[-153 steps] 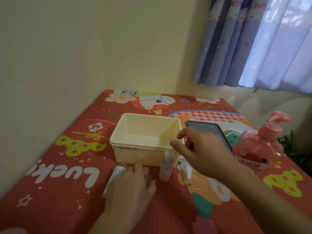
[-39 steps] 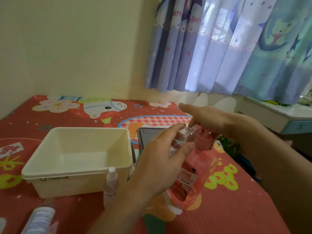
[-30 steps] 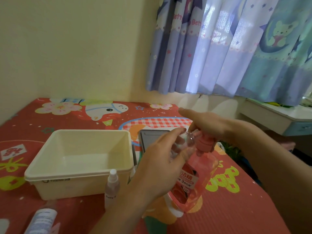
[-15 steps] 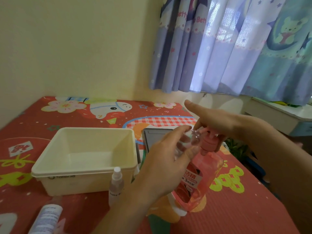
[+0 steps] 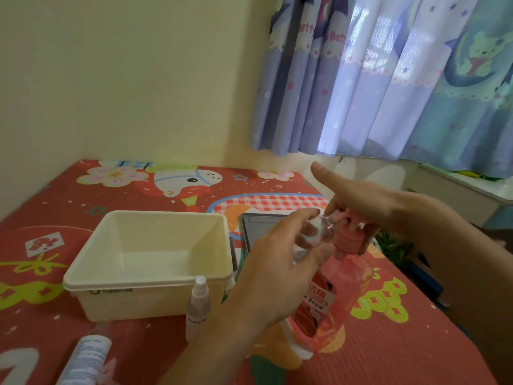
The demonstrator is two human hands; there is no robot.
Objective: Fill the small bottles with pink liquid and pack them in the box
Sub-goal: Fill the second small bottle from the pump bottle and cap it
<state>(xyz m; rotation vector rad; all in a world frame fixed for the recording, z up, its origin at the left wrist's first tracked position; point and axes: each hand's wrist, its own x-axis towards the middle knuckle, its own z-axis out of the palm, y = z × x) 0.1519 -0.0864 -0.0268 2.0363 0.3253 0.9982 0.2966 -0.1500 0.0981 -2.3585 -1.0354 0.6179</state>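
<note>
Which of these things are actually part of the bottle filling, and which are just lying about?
In use: small clear bottle held by left hand; pink pump bottle pressed by right hand; cream box; standing spray bottle; lying bottle.

Lying about: grey lid; curtain; patterned mat.

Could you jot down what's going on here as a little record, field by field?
left hand: holds a small clear bottle at the pump spout
right hand: rests on the pump of the pink soap bottle, index finger straight
box: cream, open, nothing inside
spray bottle: upright before the box
white labelled bottle: bottom left
surface: red patterned mat
</note>
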